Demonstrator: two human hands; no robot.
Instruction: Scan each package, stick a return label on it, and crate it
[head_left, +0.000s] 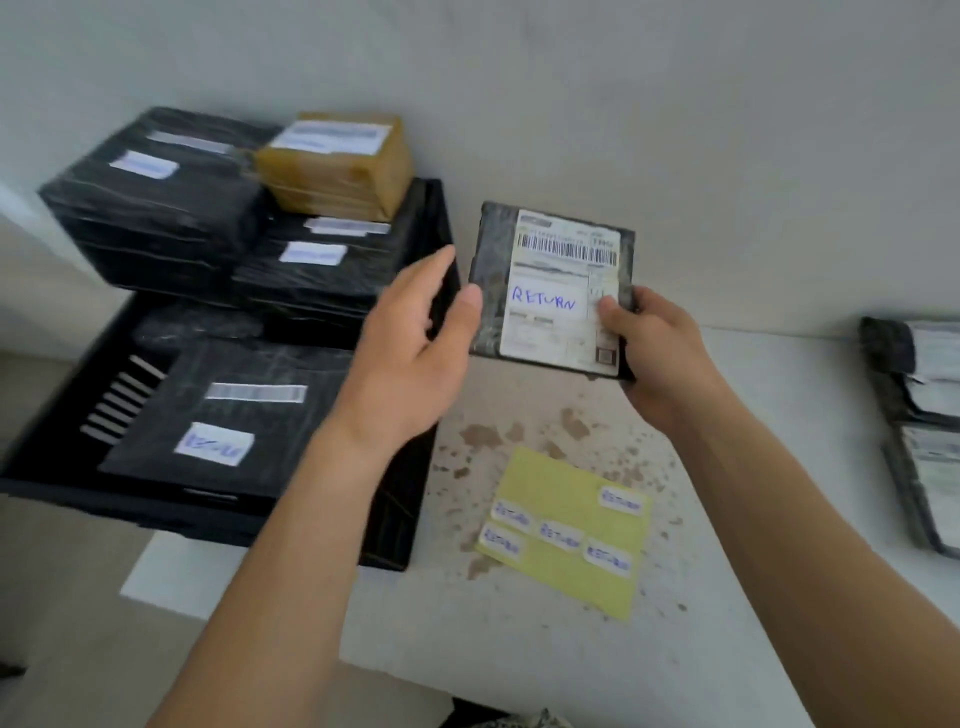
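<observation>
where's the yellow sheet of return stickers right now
In the head view the yellow sticker sheet lies flat on the stained white table, just right of the black crate and below the held package.

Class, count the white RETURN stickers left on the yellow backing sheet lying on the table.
5. On the yellow backing sheet: one at its upper right, two at the left edge, one in the middle, one lower right. None looks hidden.
</observation>
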